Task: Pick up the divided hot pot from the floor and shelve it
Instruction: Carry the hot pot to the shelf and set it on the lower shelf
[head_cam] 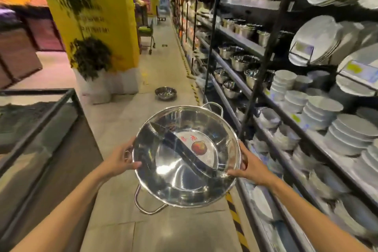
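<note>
The hot pot (185,156) is up off the floor, held in the air over the aisle, tilted so its inside faces the camera. A curved divider (184,149) splits it into two halves; a red sticker sits in the far half. The left hand (118,159) clasps the left rim, thumb inside; the right hand (248,166) clasps the right rim the same way. One loop handle points down toward the camera, the other up and away.

Below is a pale tiled floor (163,71) with a yellow-and-black hazard stripe (235,217) running along the shelf foot. A steel bowl (165,93) lies on the floor farther down the aisle. To the right stand dark metal shelves (263,71) holding steel bowls, stacked white bowls and plates. A yellow pillar (98,16) with hanging plants stands left, a glass-topped counter (41,125) nearer. A cart (146,37) stands far off, blurred. Shelf labels are unreadable.
</note>
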Motion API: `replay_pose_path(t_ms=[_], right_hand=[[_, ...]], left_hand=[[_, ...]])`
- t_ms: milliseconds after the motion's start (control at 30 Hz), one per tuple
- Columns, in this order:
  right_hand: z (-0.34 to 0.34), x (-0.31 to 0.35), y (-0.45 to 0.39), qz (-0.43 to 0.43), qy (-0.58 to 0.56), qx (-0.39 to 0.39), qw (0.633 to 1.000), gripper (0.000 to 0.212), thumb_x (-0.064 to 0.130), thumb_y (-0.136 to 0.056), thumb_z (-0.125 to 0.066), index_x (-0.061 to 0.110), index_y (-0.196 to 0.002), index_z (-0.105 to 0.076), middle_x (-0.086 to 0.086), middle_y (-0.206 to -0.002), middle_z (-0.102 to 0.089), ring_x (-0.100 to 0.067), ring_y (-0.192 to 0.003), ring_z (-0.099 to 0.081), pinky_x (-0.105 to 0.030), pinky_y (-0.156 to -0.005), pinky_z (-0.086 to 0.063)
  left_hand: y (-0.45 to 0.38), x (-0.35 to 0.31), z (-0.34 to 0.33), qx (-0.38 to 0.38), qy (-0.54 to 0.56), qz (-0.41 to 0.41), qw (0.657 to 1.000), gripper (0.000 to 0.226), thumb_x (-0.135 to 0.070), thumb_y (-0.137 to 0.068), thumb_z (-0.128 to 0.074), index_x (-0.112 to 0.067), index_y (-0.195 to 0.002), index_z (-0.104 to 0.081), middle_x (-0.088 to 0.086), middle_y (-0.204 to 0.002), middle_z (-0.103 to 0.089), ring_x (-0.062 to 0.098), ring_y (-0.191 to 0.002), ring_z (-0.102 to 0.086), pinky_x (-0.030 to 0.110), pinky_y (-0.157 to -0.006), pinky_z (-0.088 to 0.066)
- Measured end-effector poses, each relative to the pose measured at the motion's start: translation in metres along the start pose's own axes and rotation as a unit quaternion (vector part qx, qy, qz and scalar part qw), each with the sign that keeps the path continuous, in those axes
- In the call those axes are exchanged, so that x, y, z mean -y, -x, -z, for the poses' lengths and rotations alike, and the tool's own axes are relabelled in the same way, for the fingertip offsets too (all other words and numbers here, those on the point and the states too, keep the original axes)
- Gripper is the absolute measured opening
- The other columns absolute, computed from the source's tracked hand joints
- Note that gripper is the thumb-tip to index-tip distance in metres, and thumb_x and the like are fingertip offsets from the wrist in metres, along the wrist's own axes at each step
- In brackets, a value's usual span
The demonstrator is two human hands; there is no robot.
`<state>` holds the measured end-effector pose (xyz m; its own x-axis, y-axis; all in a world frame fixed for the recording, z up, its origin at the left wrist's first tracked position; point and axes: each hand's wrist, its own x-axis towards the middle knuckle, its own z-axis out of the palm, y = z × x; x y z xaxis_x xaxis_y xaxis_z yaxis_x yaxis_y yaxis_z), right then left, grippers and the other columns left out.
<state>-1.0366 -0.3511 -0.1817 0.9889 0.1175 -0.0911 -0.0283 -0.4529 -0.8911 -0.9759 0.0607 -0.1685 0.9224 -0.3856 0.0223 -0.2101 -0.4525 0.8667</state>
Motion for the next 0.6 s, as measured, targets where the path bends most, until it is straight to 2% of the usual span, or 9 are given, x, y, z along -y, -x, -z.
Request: replay_pose_path(t_ms=[67,133,233,267,333,400,433,533,600], right_hand=[[0.014,0.005,-0.052,-0.005,-0.008,0.011,1.0,0.124,0.044,-0.045,-0.089,0.044,-0.143,-0.014,0.004,-0.141,-0.048,0.003,-0.114,-0.056,-0.012,-0.09,-0.048],[0.023,0.013,-0.102,0.008,0.013,0.016,1.0,0.117,0.056,-0.042,-0.086,0.057,-0.135,-0.015,0.011,-0.136,-0.05,0.0,-0.116,-0.055,-0.019,-0.098,-0.045],[0.028,0.021,-0.176,0.009,0.028,0.019,0.999,0.112,0.064,-0.04,-0.081,0.071,-0.126,-0.01,0.016,-0.132,-0.051,-0.004,-0.115,-0.054,-0.018,-0.097,-0.043],[0.029,0.02,-0.203,0.011,0.026,0.023,0.999,0.117,0.063,-0.04,-0.081,0.068,-0.13,-0.008,0.015,-0.131,-0.053,-0.006,-0.115,-0.055,-0.022,-0.099,-0.044],[0.028,0.014,-0.255,-0.002,0.014,0.03,0.999,0.125,0.047,-0.049,-0.086,0.047,-0.143,-0.004,0.01,-0.128,-0.058,-0.007,-0.114,-0.059,-0.032,-0.104,-0.044],[0.028,0.005,-0.308,-0.022,0.002,0.032,0.999,0.118,0.023,-0.062,-0.085,0.037,-0.146,-0.004,0.014,-0.118,-0.06,0.0,-0.107,-0.061,-0.02,-0.092,-0.049],[0.027,0.002,-0.333,-0.032,-0.005,0.032,0.999,0.116,0.015,-0.066,-0.083,0.034,-0.148,-0.003,0.015,-0.115,-0.06,0.001,-0.104,-0.062,-0.014,-0.084,-0.05],[0.026,0.002,-0.406,-0.051,-0.011,0.019,0.998,0.116,0.009,-0.067,-0.082,0.035,-0.148,-0.003,0.017,-0.11,-0.062,-0.004,-0.103,-0.064,-0.014,-0.08,-0.051],[0.03,0.003,-0.452,-0.04,-0.025,0.009,0.999,0.114,0.007,-0.066,-0.083,0.045,-0.142,-0.007,0.016,-0.11,-0.064,-0.002,-0.099,-0.066,-0.014,-0.079,-0.052]], left_hand=[[-0.04,0.005,0.012,-0.019,-0.007,0.004,1.0,0.076,-0.037,-0.057,-0.076,-0.021,-0.126,-0.049,-0.01,-0.11,-0.067,0.008,-0.096,-0.06,0.022,-0.083,-0.048],[-0.08,0.017,0.026,-0.033,-0.008,0.011,0.999,0.08,-0.028,-0.061,-0.078,-0.017,-0.133,-0.044,0.003,-0.114,-0.064,0.021,-0.099,-0.058,0.038,-0.09,-0.046],[-0.142,0.043,0.053,-0.064,-0.023,0.032,0.997,0.08,-0.014,-0.065,-0.078,-0.015,-0.135,-0.041,0.0,-0.106,-0.063,0.024,-0.095,-0.057,0.054,-0.097,-0.044],[-0.165,0.053,0.063,-0.063,-0.025,0.038,0.997,0.082,-0.012,-0.065,-0.078,-0.019,-0.137,-0.039,0.001,-0.107,-0.064,0.026,-0.097,-0.059,0.055,-0.098,-0.044],[-0.211,0.071,0.081,-0.054,-0.028,0.04,0.997,0.086,-0.014,-0.066,-0.079,-0.034,-0.137,-0.035,-0.002,-0.112,-0.065,0.027,-0.106,-0.059,0.05,-0.101,-0.043],[-0.26,0.086,0.099,-0.052,-0.028,0.034,0.998,0.085,-0.012,-0.067,-0.078,-0.041,-0.132,-0.032,-0.005,-0.113,-0.064,0.027,-0.11,-0.057,0.051,-0.103,-0.04],[-0.284,0.093,0.11,-0.051,-0.027,0.041,0.997,0.085,-0.011,-0.068,-0.077,-0.038,-0.134,-0.032,0.0,-0.115,-0.064,0.029,-0.112,-0.056,0.054,-0.104,-0.039],[-0.356,0.108,0.144,-0.023,-0.055,0.054,0.997,0.089,-0.016,-0.067,-0.079,-0.026,-0.141,-0.03,0.023,-0.113,-0.064,0.034,-0.104,-0.059,0.055,-0.1,-0.042],[-0.403,0.113,0.166,-0.006,-0.058,0.053,0.997,0.088,-0.014,-0.069,-0.077,-0.03,-0.141,-0.029,0.022,-0.11,-0.064,0.038,-0.102,-0.058,0.056,-0.098,-0.043]])
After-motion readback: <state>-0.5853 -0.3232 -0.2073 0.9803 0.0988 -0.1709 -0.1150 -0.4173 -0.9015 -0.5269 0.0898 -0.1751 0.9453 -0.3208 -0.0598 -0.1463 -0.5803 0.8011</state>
